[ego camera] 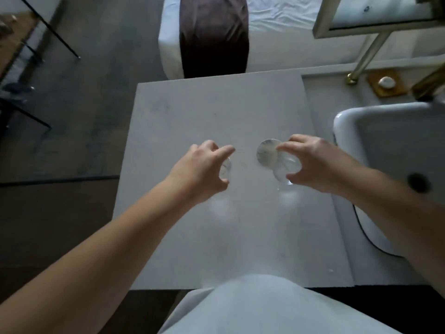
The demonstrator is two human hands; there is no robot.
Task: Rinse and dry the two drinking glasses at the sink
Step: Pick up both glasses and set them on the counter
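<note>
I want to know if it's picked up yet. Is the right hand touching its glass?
Touching. In the head view, the right hand has finger and thumb curled around the glass.

We extend both bare forearms forward from the lower corners of the view. Our left hand is palm down, its fingers curled around a clear drinking glass, index finger extended forward. Our right hand is palm down, its fingers and thumb curled around a second clear drinking glass.
</note>
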